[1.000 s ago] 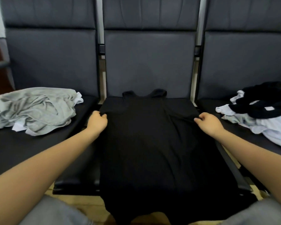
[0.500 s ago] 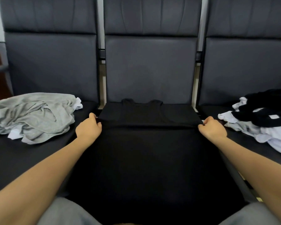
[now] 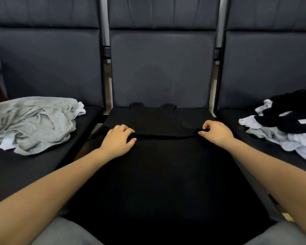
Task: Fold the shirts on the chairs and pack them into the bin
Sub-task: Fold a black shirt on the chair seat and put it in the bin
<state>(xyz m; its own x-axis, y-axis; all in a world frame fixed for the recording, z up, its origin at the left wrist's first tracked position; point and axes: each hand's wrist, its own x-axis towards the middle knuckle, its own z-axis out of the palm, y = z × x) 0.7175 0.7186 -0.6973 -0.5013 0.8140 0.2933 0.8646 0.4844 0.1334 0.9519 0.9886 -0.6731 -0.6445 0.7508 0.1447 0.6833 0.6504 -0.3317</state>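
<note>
A black sleeveless shirt (image 3: pixel 159 161) lies spread on the middle chair seat, its straps pointing at the backrest. A fold line runs across it between my hands. My left hand (image 3: pixel 119 139) rests on the cloth at the left end of that fold, fingers curled over the edge. My right hand (image 3: pixel 216 130) pinches the cloth at the right end. The shirt's lower part hangs off the seat's front toward my lap. No bin is in view.
A heap of grey and white shirts (image 3: pixel 30 122) lies on the left chair seat (image 3: pixel 25 174). A pile of black, white and grey shirts (image 3: pixel 286 124) lies on the right chair seat. Dark chair backs (image 3: pixel 162 68) stand behind.
Both hands moved inward from the shirt's side edges toward the middle, along a fold across the chest. The view has moved closer to the seat.
</note>
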